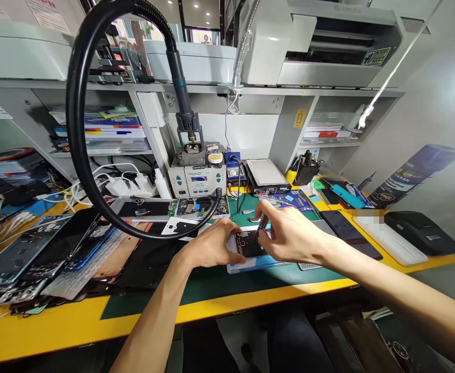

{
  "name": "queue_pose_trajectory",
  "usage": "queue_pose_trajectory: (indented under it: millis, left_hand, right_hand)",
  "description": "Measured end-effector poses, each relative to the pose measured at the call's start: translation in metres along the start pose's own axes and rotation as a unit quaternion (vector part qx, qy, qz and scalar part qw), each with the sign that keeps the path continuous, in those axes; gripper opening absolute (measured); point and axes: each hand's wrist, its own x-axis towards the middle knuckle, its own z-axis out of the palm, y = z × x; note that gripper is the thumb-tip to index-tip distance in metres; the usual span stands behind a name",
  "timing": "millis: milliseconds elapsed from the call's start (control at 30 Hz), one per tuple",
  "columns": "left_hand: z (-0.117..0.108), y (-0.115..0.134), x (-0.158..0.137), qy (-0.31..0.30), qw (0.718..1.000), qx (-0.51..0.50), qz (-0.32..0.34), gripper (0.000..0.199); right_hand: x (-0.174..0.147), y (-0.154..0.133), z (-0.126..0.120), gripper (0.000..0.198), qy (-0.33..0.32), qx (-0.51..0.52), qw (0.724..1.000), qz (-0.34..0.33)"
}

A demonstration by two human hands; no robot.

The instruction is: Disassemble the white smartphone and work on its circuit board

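Note:
An opened phone (251, 244) with dark inner parts lies on a pale blue pad (237, 268) on the green mat (212, 290). At the phone's left end, my left hand (215, 242) grips its edges between thumb and fingers. My right hand (285, 233) is closed around a screwdriver (264, 223) held nearly upright over the phone. The tool's tip is hidden behind my fingers, so contact with the phone cannot be made out.
A hot air station (198, 180) stands behind, its black hose (74, 103) looping across the left foreground. Phone parts (21, 248) are heaped at left. To the right lie a dark phone (350, 234), a white slab (390, 241), a black case (422, 230) and a spray can (410, 173).

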Motion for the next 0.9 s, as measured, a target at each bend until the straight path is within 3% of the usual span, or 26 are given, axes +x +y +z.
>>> queue_pose_trajectory:
  millis: [133, 300, 567, 800, 900]
  left_hand:
    - [0.001, -0.001, 0.0, -0.003, 1.0, 0.012, 0.005, 0.061]
    - [0.001, -0.004, -0.001, 0.004, 1.0, -0.022, -0.007, 0.07]
    - [0.005, 0.002, 0.005, 0.094, 0.993, -0.065, 0.017, 0.023]
    - [0.012, 0.003, 0.017, 0.15, 0.985, -0.083, 0.026, 0.011]
    - [0.01, -0.003, 0.019, 0.164, 0.984, -0.066, 0.01, 0.017]
  right_hand:
    - [0.0, 0.001, 0.005, 0.013, 0.036, 0.017, 0.999, 0.035]
    - [-0.001, 0.008, 0.006, 0.012, 0.059, 0.113, 0.99, 0.067]
    - [0.005, 0.021, 0.001, 0.017, 0.117, 0.241, 0.954, 0.136]
    - [0.021, 0.034, 0.024, 0.021, 0.136, 0.336, 0.918, 0.159]
    - [0.03, 0.043, 0.033, 0.024, 0.148, 0.408, 0.886, 0.165]
